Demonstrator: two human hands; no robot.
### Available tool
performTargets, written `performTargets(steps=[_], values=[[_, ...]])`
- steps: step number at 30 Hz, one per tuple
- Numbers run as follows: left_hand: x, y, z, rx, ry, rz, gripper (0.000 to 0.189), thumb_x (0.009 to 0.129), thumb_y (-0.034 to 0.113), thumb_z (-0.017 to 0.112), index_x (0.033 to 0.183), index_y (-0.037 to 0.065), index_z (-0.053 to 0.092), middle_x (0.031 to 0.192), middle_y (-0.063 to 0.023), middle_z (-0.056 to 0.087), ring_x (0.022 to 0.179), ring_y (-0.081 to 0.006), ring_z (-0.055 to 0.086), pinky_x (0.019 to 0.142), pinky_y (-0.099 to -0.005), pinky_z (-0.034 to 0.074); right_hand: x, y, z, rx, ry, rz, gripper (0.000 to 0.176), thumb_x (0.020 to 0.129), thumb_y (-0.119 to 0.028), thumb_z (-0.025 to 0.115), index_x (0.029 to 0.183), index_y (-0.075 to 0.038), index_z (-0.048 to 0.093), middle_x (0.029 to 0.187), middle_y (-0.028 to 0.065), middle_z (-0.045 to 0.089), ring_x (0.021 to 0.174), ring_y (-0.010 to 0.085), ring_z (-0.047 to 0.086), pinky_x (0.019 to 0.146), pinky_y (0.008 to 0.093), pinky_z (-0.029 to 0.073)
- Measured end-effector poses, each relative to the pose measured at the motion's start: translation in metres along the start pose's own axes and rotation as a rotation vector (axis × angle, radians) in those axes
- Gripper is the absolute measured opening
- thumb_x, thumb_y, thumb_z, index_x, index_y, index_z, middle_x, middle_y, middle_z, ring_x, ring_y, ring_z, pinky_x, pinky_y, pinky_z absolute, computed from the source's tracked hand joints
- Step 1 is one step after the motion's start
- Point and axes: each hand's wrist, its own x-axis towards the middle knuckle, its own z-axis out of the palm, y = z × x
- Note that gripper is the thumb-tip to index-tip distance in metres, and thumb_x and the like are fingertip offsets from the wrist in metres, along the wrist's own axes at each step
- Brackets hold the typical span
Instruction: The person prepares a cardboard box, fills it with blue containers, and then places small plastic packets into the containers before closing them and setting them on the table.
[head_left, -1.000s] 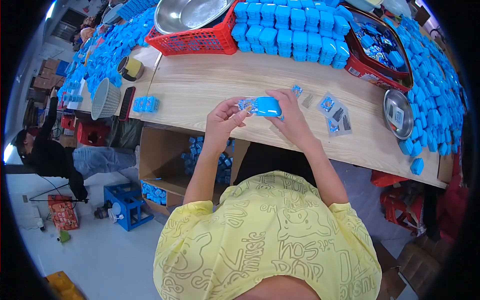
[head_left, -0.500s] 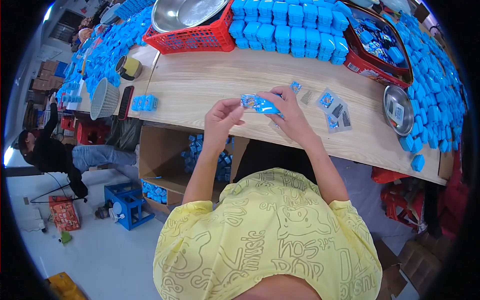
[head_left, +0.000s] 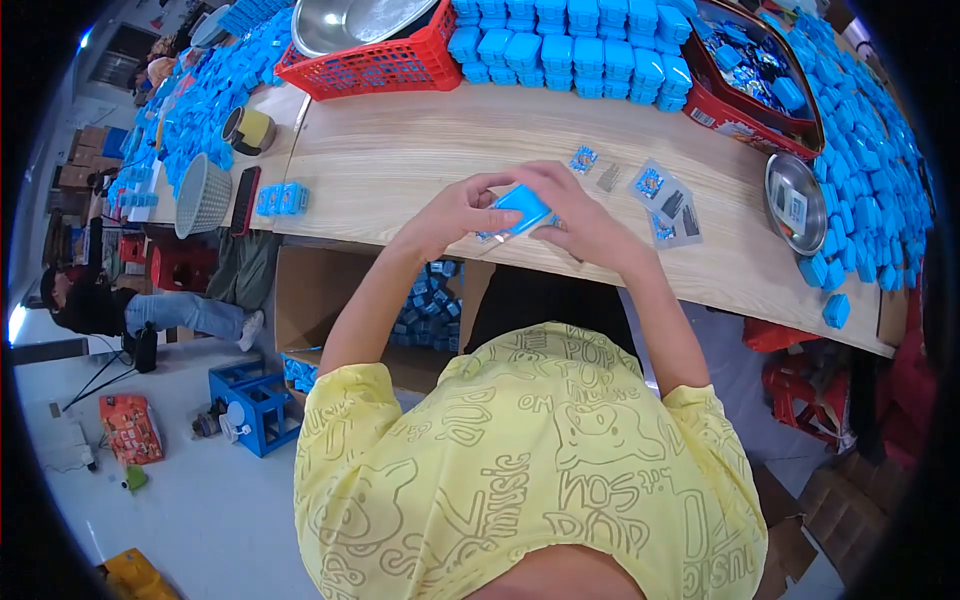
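Between my two hands, above the front of the table, is a small blue plastic box [head_left: 522, 207]. My left hand [head_left: 452, 215] grips its left side, the thumb lying across it. My right hand [head_left: 578, 214] has its fingers curled over the box's top and right side. A bit of clear, printed film shows under the box by my left fingers; how it is attached is hidden. Right of my hands lie a small printed sticker [head_left: 583, 158], a grey printed slip [head_left: 608, 178] and clear sheets with stickers [head_left: 665, 205].
Stacked blue boxes [head_left: 570, 55] line the back, between a red basket [head_left: 375, 68] holding a metal tray and a red tin [head_left: 740, 125]. A steel bowl [head_left: 795, 215] and heaped boxes stand right. Left are a phone [head_left: 245, 200] and strainer [head_left: 203, 197]. Another person sits far left.
My left hand has moved right and closed on the box. The box has tilted, and the printed film that stuck out to the left is now mostly covered. The view has shifted slightly.
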Motion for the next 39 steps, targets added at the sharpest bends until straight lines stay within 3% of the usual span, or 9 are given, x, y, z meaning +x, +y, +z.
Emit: performTargets(steps=[1, 4, 8, 17, 20, 28, 39], values=[[0.004, -0.007, -0.001, -0.001, 0.001, 0.001, 0.073, 0.076, 0.020, 0.072, 0.135, -0.002, 0.034, 0.106, -0.0112, 0.058, 0.098, -0.0156, 0.056, 0.085, -0.0291, 0.044, -0.001, 0.001, 0.001, -0.001, -0.002, -0.001, 0.074, 0.067, -0.002, 0.072, 0.133, -0.011, 0.040, 0.129, 0.0123, 0.038, 0.122, 0.0312, 0.037, 0.099, 0.0363, 0.036], [0.016, -0.028, -0.001, -0.192, 0.160, 0.019, 0.073, 0.075, 0.017, 0.074, 0.134, -0.002, 0.035, 0.105, -0.0118, 0.059, 0.095, -0.0156, 0.057, 0.082, -0.0280, 0.045, -0.006, 0.006, 0.003, 0.108, 0.071, 0.076, 0.097, 0.063, -0.018, 0.080, 0.140, -0.009, 0.023, 0.139, 0.0134, 0.029, 0.130, 0.0311, 0.029, 0.106, 0.0381, 0.028], [0.019, -0.025, 0.016, -0.316, 0.248, 0.044, 0.073, 0.074, 0.014, 0.074, 0.134, -0.002, 0.035, 0.104, -0.0109, 0.059, 0.092, -0.0151, 0.059, 0.078, -0.0265, 0.046, -0.004, 0.013, 0.010, 0.082, 0.087, 0.084, 0.111, 0.057, -0.030, 0.084, 0.142, -0.008, 0.016, 0.143, 0.0141, 0.024, 0.133, 0.0291, 0.026, 0.108, 0.0387, 0.024], [0.031, -0.018, 0.030, -0.363, 0.403, 0.106, 0.076, 0.075, 0.014, 0.074, 0.135, -0.004, 0.032, 0.104, -0.0111, 0.058, 0.094, -0.0163, 0.059, 0.078, -0.0278, 0.047, -0.004, 0.008, 0.019, 0.083, 0.054, 0.088, 0.109, 0.059, -0.028, 0.083, 0.142, -0.007, 0.016, 0.142, 0.0151, 0.025, 0.134, 0.0319, 0.023, 0.109, 0.0394, 0.023], [0.034, -0.018, 0.032, -0.424, 0.434, 0.115, 0.078, 0.075, 0.015, 0.074, 0.136, -0.005, 0.028, 0.108, -0.0125, 0.056, 0.094, -0.0167, 0.058, 0.077, -0.0280, 0.047, -0.004, 0.012, 0.029, -0.242, 0.244, 0.018, 0.109, 0.059, -0.024, 0.083, 0.142, -0.007, 0.014, 0.139, 0.0162, 0.030, 0.130, 0.0345, 0.028, 0.107, 0.0423, 0.024], [0.035, -0.013, 0.040, -0.541, 0.442, 0.121, 0.083, 0.074, 0.013, 0.075, 0.137, -0.005, 0.025, 0.113, -0.0154, 0.052, 0.098, -0.0182, 0.057, 0.079, -0.0282, 0.047, 0.001, 0.027, 0.046, -0.217, 0.432, -0.006, 0.098, 0.063, -0.014, 0.076, 0.141, -0.006, 0.017, 0.125, 0.0152, 0.041, 0.119, 0.0320, 0.039, 0.099, 0.0456, 0.025], [0.037, -0.021, 0.039, -0.565, 0.432, 0.122, 0.084, 0.073, 0.010, 0.076, 0.137, -0.005, 0.024, 0.113, -0.0163, 0.052, 0.099, -0.0192, 0.057, 0.080, -0.0285, 0.048, -0.002, 0.021, 0.043, -0.242, 0.396, 0.014, 0.100, 0.061, -0.011, 0.076, 0.141, -0.006, 0.016, 0.122, 0.0129, 0.045, 0.115, 0.0306, 0.041, 0.100, 0.0448, 0.024]])
